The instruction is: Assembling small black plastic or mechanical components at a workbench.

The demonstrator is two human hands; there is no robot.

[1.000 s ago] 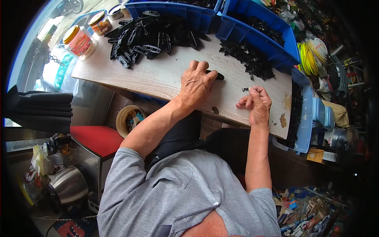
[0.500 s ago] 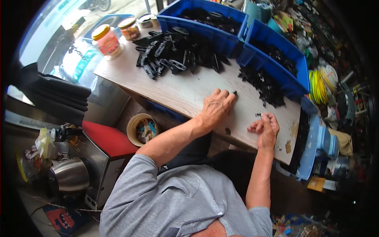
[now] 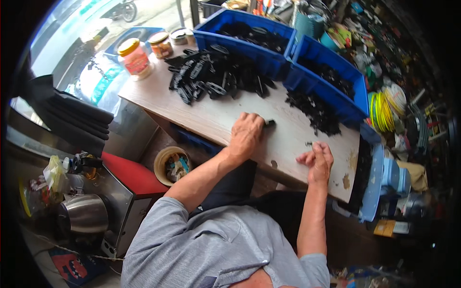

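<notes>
My left hand (image 3: 246, 137) rests on the worktable with its fingers curled over a black plastic part (image 3: 270, 123), whose end sticks out to the right of the fingertips. My right hand (image 3: 320, 162) is closed in a pinch near the table's right end. Between its thumb and forefinger sits a small dark piece (image 3: 309, 143), too tiny to name exactly. Beyond my left hand lies a heap of long black plastic parts (image 3: 206, 74). Farther right, nearer my right hand, is a pile of small black pieces (image 3: 314, 111).
Two blue bins (image 3: 245, 53) (image 3: 331, 86) holding black parts line the table's (image 3: 192, 115) far side. A yellow-lidded jar (image 3: 134, 58) stands at the left end beside smaller jars. Below are a waste bucket (image 3: 160, 167) and a steel pot (image 3: 85, 212).
My left hand has moved left over the table, and more of the black part shows beside its fingers. My right hand keeps its pinch in nearly the same place. The view has shifted slightly.
</notes>
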